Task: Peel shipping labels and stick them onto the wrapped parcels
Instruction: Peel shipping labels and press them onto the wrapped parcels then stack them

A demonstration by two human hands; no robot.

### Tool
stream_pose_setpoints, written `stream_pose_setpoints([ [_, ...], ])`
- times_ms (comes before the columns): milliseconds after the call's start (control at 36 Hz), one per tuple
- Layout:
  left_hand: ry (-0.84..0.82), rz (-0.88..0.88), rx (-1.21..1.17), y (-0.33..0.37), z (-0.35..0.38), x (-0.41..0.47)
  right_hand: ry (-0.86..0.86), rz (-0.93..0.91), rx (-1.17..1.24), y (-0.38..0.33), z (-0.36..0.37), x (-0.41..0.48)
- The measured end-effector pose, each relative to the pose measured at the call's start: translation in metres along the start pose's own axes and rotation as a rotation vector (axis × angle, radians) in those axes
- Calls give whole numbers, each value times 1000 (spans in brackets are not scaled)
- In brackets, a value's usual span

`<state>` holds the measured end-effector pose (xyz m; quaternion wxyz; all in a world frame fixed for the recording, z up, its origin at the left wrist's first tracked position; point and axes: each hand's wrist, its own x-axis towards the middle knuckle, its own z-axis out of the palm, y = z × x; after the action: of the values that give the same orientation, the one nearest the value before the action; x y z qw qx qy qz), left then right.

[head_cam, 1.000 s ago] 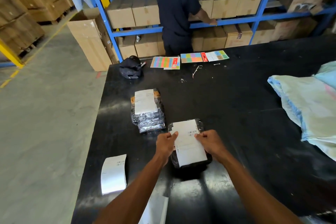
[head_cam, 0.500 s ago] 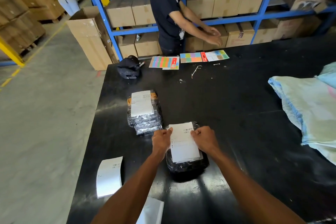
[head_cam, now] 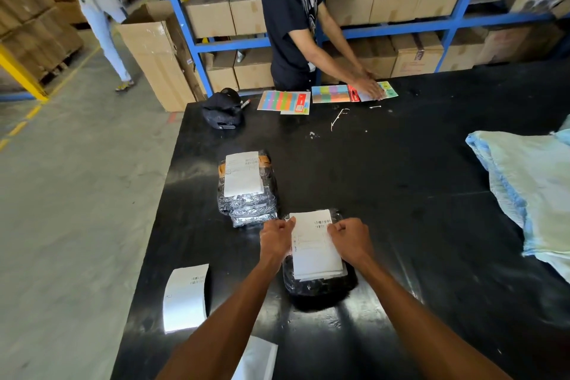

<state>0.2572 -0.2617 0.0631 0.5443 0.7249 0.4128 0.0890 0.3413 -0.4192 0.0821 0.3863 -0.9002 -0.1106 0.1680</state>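
Both forearms reach in from the near edge and meet over the parcel [head_cam: 317, 287], a dark lump in glossy black wrap on the black table [head_cam: 401, 194]. The left hand [head_cam: 275, 237] sits at the parcel's left side, knuckles up and fingers curled, with thumb and forefinger nipping the left edge of the label [head_cam: 314, 247] near its far corner. The right hand [head_cam: 351, 237] mirrors it on the right side, fist-like, pinching the label's right edge.

The curled fingertips are tucked out of sight under both hands. The label's print is too small to read beyond a barcode near its far right corner. Its near end seems to sit in doubled layers, though the view is too coarse to be sure.

The label is a white sheet lying lengthwise on top of the parcel and covering most of it. Wrap shows only round the near end and at the far corners.

Just beyond the parcel to the left stands a stack [head_cam: 246, 207] of silvery wrapped parcels, its top one already labelled. Left of the parcel and nearer lies a loose label [head_cam: 185, 299], slightly curled. Well right of it is a pale blue cloth [head_cam: 530, 188], cut off by the frame.
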Motion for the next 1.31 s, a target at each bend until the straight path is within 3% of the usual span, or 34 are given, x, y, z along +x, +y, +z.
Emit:
stream_pose_setpoints([
  [500,2,31,55,1,-2,0,-51,62,-74,-17,-7,-3],
  [722,8,1,50,3,-2,0,-256,55,-281,-37,-24,7],
  [861,-6,-28,54,1,-4,1,-353,-37,-569,-55,-33,8],
  [944,-11,-29,46,2,-6,3,-254,-143,-772,-67,-31,4],
  [1028,-35,-31,26,-1,-7,4,-130,-314,-745,-74,-23,-1],
  [1167,-167,-135,-150,7,-19,-6,-490,-454,-791,-47,6,-3],
  [1306,-318,-183,-195,17,-32,-17,-376,-537,-793,-9,22,-5],
])
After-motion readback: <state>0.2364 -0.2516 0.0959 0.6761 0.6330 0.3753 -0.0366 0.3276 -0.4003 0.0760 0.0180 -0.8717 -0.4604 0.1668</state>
